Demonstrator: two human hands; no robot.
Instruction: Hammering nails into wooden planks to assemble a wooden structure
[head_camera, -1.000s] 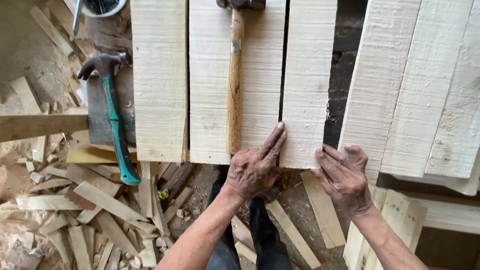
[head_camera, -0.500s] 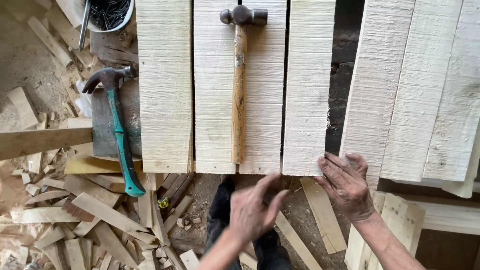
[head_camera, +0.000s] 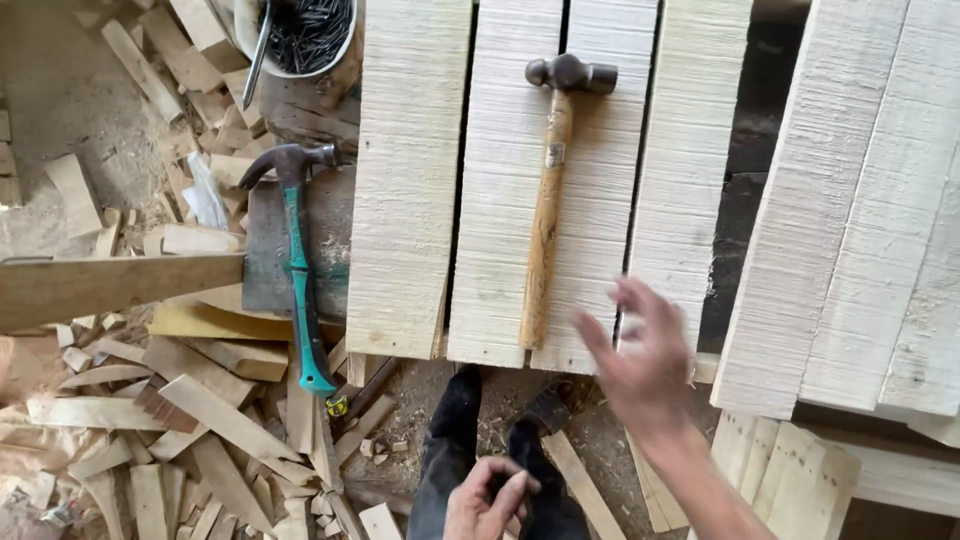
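Left hand dropped back; bowl holds nails

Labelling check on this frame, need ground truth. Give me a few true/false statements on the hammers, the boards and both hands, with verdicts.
1. The wooden-handled hammer lies on the pale boards. True.
2. The right hand has a closed grip on that hammer. False: it hovers open and blurred near the handle's lower end, holding nothing.
3. The green-handled claw hammer lies left of the boards, off them. True.
4. The left hand rests flat on a board. False: it is low in the frame, near the dark trousers, away from the boards.
5. The bowl of nails sits at the lower right. False: it is at the top, left of the boards.
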